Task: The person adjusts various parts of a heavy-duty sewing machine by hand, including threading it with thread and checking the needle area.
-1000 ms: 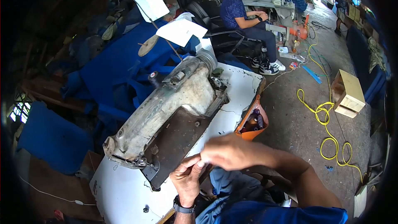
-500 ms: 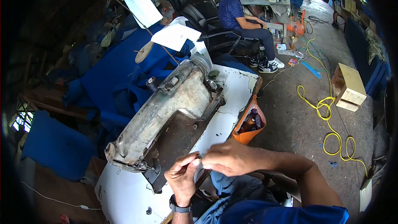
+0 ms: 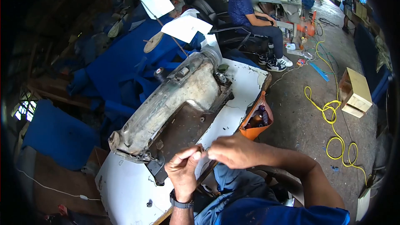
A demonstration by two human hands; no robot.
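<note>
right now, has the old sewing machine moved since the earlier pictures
No, judged against the white table, the sewing machine sits in the same spot; only the camera view has shifted.

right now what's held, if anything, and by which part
The left hand pinches a small dark thing at its fingertips; it's too small to tell by which part.

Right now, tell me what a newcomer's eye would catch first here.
Probably the worn sewing machine, lying diagonally on the white table. Next, the bright yellow cord looping across the floor at right, and the orange pouch of spools at the table's edge.
</note>
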